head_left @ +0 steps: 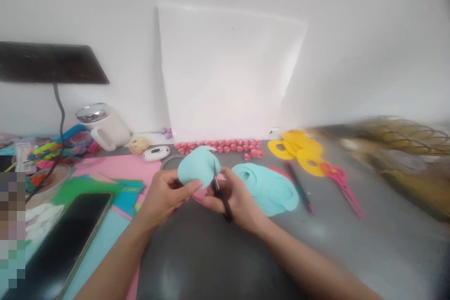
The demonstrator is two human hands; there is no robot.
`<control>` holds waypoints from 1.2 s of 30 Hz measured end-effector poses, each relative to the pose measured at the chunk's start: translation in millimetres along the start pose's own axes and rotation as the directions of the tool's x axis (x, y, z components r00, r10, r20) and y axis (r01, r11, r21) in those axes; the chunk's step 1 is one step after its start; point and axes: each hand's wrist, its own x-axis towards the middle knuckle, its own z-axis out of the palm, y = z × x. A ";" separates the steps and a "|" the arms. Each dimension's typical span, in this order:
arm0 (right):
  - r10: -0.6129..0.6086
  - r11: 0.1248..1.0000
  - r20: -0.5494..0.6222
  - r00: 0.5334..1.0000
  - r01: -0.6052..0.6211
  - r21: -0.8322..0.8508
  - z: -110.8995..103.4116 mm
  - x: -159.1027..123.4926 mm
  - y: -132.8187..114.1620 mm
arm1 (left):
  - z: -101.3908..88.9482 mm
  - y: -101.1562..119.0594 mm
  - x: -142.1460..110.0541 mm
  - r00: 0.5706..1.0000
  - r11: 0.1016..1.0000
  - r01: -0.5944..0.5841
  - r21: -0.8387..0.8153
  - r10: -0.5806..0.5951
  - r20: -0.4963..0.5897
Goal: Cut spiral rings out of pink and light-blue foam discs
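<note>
Left hand (168, 195) pinches paper (192, 167), right hand (239, 198) scissors (222, 198) near its edge, tabletop (200, 253) spreading below.

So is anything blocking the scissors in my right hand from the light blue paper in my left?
No, nothing visible: the scissors in your right hand overlap the right side of the light blue paper. Your left hand holds it from the lower left, away from them.

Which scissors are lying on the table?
The pink scissors, by the yellow cutouts. The black scissors are held in the right hand.
</note>
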 end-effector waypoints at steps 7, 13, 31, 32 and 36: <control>0.020 1.000 -0.003 1.000 -0.020 -0.003 -1.7 0.0 -0.8 | 0.3 0.6 -1.1 1.000 1.000 -0.007 -0.009 0.007 -0.028; 0.024 1.000 0.002 1.000 -0.024 -0.017 -2.0 -1.1 -0.9 | 0.3 0.1 -1.4 0.998 0.999 -0.022 -0.038 0.019 -0.060; 0.050 0.996 -0.041 0.998 -0.053 -0.068 2.0 -2.1 2.8 | 5.4 -2.6 -1.1 1.000 0.991 0.010 -0.130 -0.007 0.026; 0.051 0.997 -0.035 0.998 -0.053 -0.060 2.3 -2.4 3.3 | 6.2 -2.4 -1.3 1.000 0.992 0.012 -0.124 -0.009 0.023; 0.054 0.998 0.007 0.998 -0.054 -0.027 2.6 -2.6 1.7 | 5.0 -2.9 -2.1 1.000 0.993 0.003 -0.117 -0.006 -0.021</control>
